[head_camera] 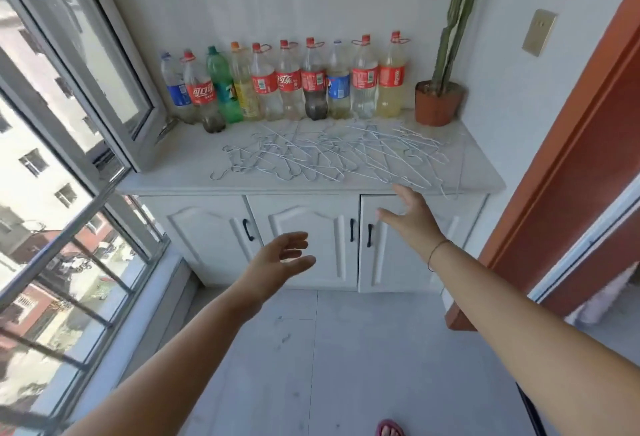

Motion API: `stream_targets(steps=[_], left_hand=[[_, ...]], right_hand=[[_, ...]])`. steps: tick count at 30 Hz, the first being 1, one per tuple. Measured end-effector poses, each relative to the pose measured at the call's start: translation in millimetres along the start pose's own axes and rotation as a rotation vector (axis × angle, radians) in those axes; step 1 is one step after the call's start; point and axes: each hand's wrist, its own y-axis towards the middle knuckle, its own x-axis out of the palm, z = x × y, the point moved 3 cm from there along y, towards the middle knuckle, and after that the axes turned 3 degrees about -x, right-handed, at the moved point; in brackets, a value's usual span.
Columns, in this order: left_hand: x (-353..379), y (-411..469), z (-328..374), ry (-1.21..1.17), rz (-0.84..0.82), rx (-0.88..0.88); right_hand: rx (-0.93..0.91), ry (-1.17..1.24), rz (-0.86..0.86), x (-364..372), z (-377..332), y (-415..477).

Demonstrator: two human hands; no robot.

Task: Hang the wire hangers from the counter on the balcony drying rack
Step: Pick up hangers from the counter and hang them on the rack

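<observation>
Barely begun: wire hangers (pixel 332 155) all heaped along counter (pixel 166 179) front edge, drying rack unseen, right hand (pixel 410 215) and left hand (pixel 280 259) spread wide, empty.

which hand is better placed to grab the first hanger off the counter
Right. The right hand is open at the counter's front edge beside the wire hangers; the left hand is lower, by the cabinet doors.

Red labels reading 可口可乐 on several bottles (pixel 199 89), a "7" on the green bottle (pixel 221 85) — other print illegible
</observation>
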Motion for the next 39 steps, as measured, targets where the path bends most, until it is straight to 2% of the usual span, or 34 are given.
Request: stream_targets(steps=[9, 20, 31, 39], left_hand=[[15.2, 145.5, 18.9, -0.028, 0.089, -0.053], [4.8, 305.0, 14.8, -0.062, 0.088, -0.108], [-64.2, 463.4, 3.7, -0.143, 0.124, -0.223], [-102.4, 508.4, -37.0, -0.224, 0.214, -0.376]], right_hand=[[0.035, -0.016, -0.091, -4.4, 38.3, 158.6], [0.135, 0.023, -0.12, 26.4, 86.3, 286.5], [0.23, 0.073, -0.223, 133.5, 88.6, 426.9], [0.328, 0.074, -0.35, 199.0, 101.3, 473.9]])
